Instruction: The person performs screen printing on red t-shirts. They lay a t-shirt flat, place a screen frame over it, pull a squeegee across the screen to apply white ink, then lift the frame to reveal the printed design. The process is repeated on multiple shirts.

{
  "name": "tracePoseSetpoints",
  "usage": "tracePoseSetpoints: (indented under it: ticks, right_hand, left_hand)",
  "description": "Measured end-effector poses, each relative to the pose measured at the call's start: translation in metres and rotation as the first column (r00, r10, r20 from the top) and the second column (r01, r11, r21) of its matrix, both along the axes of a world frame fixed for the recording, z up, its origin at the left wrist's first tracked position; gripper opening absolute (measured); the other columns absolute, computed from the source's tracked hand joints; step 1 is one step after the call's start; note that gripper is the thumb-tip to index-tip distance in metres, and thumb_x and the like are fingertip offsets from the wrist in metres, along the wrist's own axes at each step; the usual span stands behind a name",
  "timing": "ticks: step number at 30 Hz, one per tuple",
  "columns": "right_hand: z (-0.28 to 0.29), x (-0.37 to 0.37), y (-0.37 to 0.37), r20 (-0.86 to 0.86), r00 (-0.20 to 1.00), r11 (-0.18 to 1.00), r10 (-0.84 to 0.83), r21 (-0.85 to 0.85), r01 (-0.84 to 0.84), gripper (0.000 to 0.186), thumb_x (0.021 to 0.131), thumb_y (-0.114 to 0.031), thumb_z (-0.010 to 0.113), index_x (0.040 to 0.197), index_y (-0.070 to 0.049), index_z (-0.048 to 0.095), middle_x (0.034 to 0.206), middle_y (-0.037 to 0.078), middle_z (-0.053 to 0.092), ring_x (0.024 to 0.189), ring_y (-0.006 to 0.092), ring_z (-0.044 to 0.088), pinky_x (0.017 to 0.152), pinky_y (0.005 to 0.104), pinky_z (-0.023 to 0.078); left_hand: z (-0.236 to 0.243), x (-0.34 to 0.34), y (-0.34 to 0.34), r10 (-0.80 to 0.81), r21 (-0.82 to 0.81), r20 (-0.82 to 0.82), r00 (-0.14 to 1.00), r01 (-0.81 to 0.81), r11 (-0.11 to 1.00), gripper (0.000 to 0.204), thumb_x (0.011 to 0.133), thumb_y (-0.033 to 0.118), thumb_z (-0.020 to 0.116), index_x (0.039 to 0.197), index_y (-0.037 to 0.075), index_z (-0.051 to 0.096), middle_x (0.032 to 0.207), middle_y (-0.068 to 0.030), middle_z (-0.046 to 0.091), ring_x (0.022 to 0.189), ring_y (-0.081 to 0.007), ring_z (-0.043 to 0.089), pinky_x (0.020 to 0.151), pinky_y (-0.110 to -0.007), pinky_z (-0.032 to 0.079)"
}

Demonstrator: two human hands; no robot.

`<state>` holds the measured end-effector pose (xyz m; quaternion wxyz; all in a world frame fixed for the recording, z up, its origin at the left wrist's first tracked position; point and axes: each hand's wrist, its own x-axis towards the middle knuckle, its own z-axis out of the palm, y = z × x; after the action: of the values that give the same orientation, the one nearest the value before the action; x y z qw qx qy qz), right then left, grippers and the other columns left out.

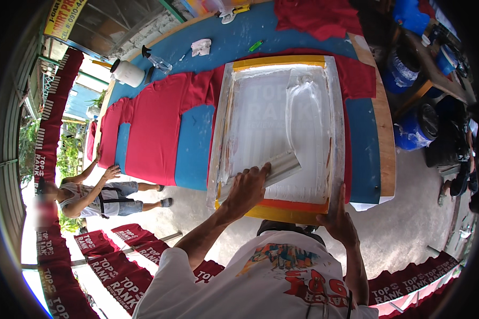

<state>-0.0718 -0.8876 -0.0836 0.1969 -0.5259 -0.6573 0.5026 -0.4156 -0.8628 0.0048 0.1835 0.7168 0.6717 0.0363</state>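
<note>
A screen printing frame [334, 111], with tape along its near and far ends, lies over a red shirt [359, 77] on the blue table. Its pale mesh carries a thick streak of white ink [298, 103], and faint lettering shows through. My left hand [247, 187] is closed round a squeegee [285, 168], which slants across the near part of the mesh. At the frame's near right corner, my right hand [339, 220] grips the edge, thumb at the near side and fingers along the right side. The frame hides most of the shirt under it.
More red shirts [157, 125] lie along the table [197, 138] to the left. A person [98, 196] stands there, hands at the table's edge. A white jar [127, 73], a spray bottle [158, 63] and a crumpled cloth [201, 47] sit farther back. Blue buckets [415, 127] stand right.
</note>
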Motion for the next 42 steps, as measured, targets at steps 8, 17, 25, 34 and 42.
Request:
tracePoseSetpoints:
  ticks: [8, 17, 25, 34, 42]
  right_hand:
    - [0.006, 0.001, 0.001, 0.041, 0.999, 0.997, -0.017, -0.079, 0.020, 0.127, 0.090, -0.027, 0.082, 0.174, -0.009, -0.012, 0.111, 0.042, 0.074, 0.104, 0.0614, 0.072, 0.095, 0.0630, 0.061]
    - [0.021, 0.000, 0.009, 0.154, 0.988, 0.954, 0.014, -0.299, 0.033, 0.136, 0.089, -0.043, 0.088, 0.174, -0.005, -0.011, 0.137, 0.047, 0.062, 0.120, 0.0609, 0.068, 0.103, 0.0612, 0.059]
    - [0.018, 0.001, 0.009, 0.147, 0.989, 0.968, -0.017, -0.244, 0.053, 0.137, 0.083, -0.043, 0.088, 0.174, -0.003, -0.006, 0.122, 0.042, 0.072, 0.115, 0.0572, 0.072, 0.100, 0.0575, 0.061]
    - [0.009, 0.003, 0.004, 0.127, 0.992, 0.988, 0.009, -0.157, 0.011, 0.138, 0.087, -0.036, 0.088, 0.173, -0.006, -0.015, 0.142, 0.043, 0.062, 0.125, 0.0559, 0.068, 0.110, 0.0572, 0.056]
    - [0.007, 0.004, 0.005, 0.102, 0.995, 0.985, 0.017, -0.174, 0.001, 0.137, 0.088, -0.032, 0.087, 0.173, -0.007, -0.017, 0.156, 0.043, 0.051, 0.135, 0.0557, 0.062, 0.116, 0.0556, 0.051]
  left_hand:
    - [0.029, -0.022, 0.071, -0.029, -0.105, 0.142, 0.989, 0.044, 0.993, 0.065, 0.089, 0.004, 0.063, 0.153, 0.013, 0.064, 0.107, -0.0276, 0.078, 0.089, -0.0400, 0.078, 0.089, -0.052, 0.062]
    - [-0.005, -0.078, 0.283, -0.212, 0.316, -0.047, 0.976, 0.216, 0.924, 0.064, 0.091, 0.003, 0.061, 0.152, 0.025, 0.066, 0.130, -0.0228, 0.076, 0.116, -0.0423, 0.074, 0.106, -0.055, 0.057]
    - [-0.024, -0.065, 0.376, -0.196, 0.190, -0.084, 0.977, 0.209, 0.959, 0.063, 0.089, 0.002, 0.064, 0.151, 0.015, 0.065, 0.142, -0.0232, 0.070, 0.132, -0.0435, 0.066, 0.114, -0.058, 0.051]
    - [-0.016, -0.017, 0.397, -0.350, 0.105, -0.075, 0.934, 0.357, 0.928, 0.065, 0.083, -0.004, 0.062, 0.147, 0.009, 0.067, 0.137, -0.0259, 0.073, 0.130, -0.0417, 0.068, 0.114, -0.051, 0.052]
    - [-0.034, -0.009, 0.307, -0.481, 0.178, -0.060, 0.875, 0.483, 0.857, 0.074, 0.083, -0.012, 0.058, 0.151, 0.015, 0.066, 0.140, -0.0199, 0.072, 0.129, -0.0394, 0.067, 0.112, -0.055, 0.050]
